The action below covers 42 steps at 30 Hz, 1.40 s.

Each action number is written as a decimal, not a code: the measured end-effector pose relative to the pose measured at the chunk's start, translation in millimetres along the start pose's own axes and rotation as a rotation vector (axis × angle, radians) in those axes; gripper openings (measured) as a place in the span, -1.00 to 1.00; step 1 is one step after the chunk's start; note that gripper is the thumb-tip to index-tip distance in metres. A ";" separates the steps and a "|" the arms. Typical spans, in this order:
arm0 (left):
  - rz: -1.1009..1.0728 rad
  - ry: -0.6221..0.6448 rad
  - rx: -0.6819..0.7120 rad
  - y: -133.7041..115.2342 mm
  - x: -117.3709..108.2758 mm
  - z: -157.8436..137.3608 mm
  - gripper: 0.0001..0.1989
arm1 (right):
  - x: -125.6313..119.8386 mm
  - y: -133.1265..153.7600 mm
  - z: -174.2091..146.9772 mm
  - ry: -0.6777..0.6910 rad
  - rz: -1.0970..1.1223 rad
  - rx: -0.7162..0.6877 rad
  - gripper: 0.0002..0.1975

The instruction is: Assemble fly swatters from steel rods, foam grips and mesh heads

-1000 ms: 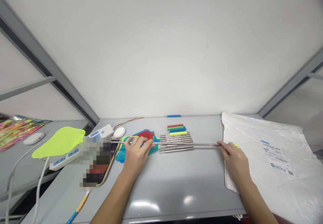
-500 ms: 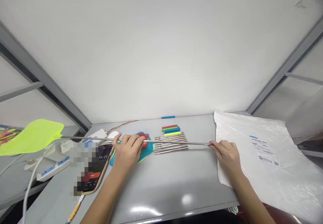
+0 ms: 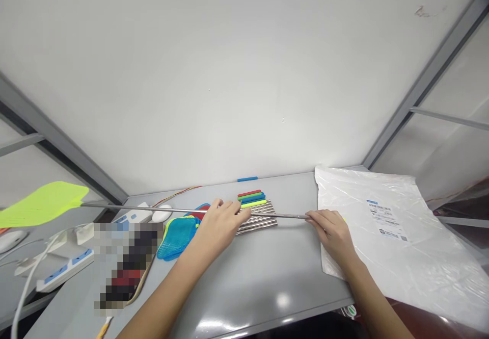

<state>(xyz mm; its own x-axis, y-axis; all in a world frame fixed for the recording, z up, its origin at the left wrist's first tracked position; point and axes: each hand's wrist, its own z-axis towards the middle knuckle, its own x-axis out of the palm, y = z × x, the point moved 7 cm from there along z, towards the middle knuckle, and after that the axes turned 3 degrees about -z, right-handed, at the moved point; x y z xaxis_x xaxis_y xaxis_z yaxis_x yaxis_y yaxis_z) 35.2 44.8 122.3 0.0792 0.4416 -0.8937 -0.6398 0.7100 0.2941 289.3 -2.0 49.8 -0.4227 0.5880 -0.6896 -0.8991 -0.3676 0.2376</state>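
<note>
Yellow swatter looks mostly together, head out at 9 o'clock. Left hand has a narrow grip on it, right hand pinches it at 3 o'clock; that end's too covered to judge. Blue heads, bare rods, coloured handles: loose on the worktop, unjoined.

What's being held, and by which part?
A neon-yellow plastic swatter, by its thin metal rod: left fingers partway along, right fingers near its right end.

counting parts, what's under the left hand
The long metal rod runs beneath the left hand; other rods show at its right, blue mesh at its left. Whatever the palm covers is hidden.
</note>
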 end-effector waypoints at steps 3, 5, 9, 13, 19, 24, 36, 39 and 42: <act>-0.019 0.005 0.022 -7.8 2.1 4.5 -0.71 | 0.1 7.7 2.1 0.006 0.022 -0.016 -0.84; -0.044 0.005 0.071 -21.4 4.3 7.0 -0.75 | 4.1 21.8 4.4 0.034 0.055 -0.062 -0.85; -0.101 -0.014 0.108 -46.9 10.0 9.6 -0.88 | 13.5 49.7 10.8 0.106 0.073 -0.108 -0.85; -0.106 -0.058 0.059 -50.3 10.5 10.7 -0.92 | 13.3 60.4 17.3 0.082 0.071 -0.105 -0.85; -0.107 -0.069 0.086 -55.7 0.9 16.8 -0.84 | 17.8 65.9 16.8 0.081 0.111 -0.078 -0.82; -0.061 0.001 0.057 -41.0 -10.0 10.4 -0.82 | 12.6 50.0 12.8 0.086 0.076 -0.073 -0.83; -0.013 0.089 -0.035 14.2 -10.0 -20.7 -0.76 | -4.3 16.6 4.4 0.050 0.073 0.014 -0.83; -0.053 0.058 -0.024 3.5 -9.1 -18.0 -0.77 | -2.4 31.0 9.8 0.084 0.062 -0.023 -0.81; -0.063 0.043 -0.036 -0.6 -12.0 -16.3 -0.76 | -4.4 36.8 15.7 0.076 0.049 -0.034 -0.79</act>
<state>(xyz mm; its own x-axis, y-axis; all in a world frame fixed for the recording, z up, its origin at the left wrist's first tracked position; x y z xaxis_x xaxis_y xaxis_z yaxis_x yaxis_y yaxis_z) 22.2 30.1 127.4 0.0879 0.3725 -0.9239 -0.6619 0.7149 0.2253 256.3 -6.8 72.4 -0.4552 0.5126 -0.7280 -0.8726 -0.4196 0.2502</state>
